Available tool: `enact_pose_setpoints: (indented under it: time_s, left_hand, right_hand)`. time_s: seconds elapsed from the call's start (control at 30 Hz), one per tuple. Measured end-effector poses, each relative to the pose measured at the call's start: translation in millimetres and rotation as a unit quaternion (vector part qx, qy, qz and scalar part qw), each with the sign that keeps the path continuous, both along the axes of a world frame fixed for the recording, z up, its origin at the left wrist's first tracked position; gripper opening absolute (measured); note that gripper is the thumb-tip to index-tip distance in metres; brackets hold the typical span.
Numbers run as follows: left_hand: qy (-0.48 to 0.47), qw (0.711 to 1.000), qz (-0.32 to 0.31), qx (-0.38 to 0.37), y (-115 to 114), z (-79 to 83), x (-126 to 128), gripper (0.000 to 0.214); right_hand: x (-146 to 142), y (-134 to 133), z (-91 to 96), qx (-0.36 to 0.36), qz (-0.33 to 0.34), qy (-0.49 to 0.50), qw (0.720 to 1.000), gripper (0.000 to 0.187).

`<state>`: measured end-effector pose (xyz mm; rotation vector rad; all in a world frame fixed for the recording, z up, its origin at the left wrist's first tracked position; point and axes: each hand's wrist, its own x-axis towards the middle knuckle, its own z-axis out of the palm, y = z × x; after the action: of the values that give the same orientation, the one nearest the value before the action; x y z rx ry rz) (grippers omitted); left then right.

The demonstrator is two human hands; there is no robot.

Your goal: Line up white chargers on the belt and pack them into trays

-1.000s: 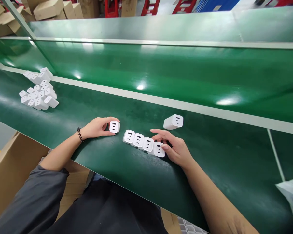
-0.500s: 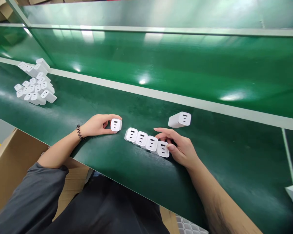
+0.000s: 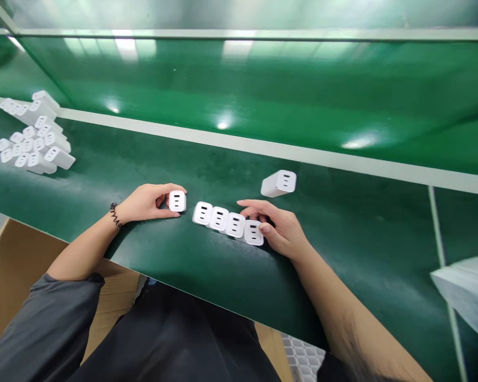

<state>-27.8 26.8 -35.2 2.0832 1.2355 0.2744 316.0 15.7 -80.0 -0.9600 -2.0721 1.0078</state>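
My left hand [image 3: 153, 202] pinches a white charger [image 3: 177, 201] between thumb and fingers, its face with three ports turned up to me. Just right of it, several white chargers [image 3: 219, 218] stand side by side in a slanting row on the green bench. At the row's right end, my right hand [image 3: 281, 228] has its thumb against the last charger [image 3: 254, 232]. Its index finger stretches out behind the row and the other fingers curl, partly hidden. Behind this hand stands a single charger [image 3: 279, 183], apart from the row.
A cluster of white chargers [image 3: 34, 143] stands at the far left of the green bench [image 3: 163, 254]. A pale strip [image 3: 163, 130] runs along the back under a green panel. At right lies a whitish sheet or bag [image 3: 468, 292]. Below the front edge is a cardboard box [image 3: 19, 276].
The whole view has shifted slightly, so things appear further left and a little higher. More of the whitish sheet shows at right. Both hands keep the same hold on the chargers.
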Motion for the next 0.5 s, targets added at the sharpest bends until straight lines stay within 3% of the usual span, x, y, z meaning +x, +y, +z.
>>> enact_pose_setpoints:
  time_s: [0.5]
  left_hand:
    - [0.046,0.999,-0.005,0.005,3.9,3.9,-3.0,0.054]
  right_hand:
    - [1.1,1.2,-2.1,0.011,0.020,0.055,0.998,0.044]
